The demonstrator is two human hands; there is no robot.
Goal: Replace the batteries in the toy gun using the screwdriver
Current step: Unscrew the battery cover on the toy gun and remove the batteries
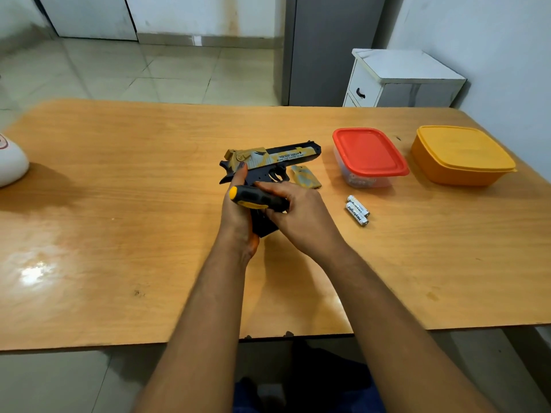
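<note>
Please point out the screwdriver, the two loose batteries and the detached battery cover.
screwdriver [256,199]: head view, on the black handle grip.
batteries [357,210]: head view, on the white casing of the nearer one.
battery cover [305,180]: head view, on the middle of the camouflage panel.

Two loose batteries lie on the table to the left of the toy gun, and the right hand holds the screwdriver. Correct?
Not quite: in the head view the two batteries lie right of the toy gun. The right hand does hold the screwdriver.

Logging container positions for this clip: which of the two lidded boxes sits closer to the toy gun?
The clear box with the red lid, just right of the toy gun. The all-orange box stands farther right, near the table's right edge.
</note>
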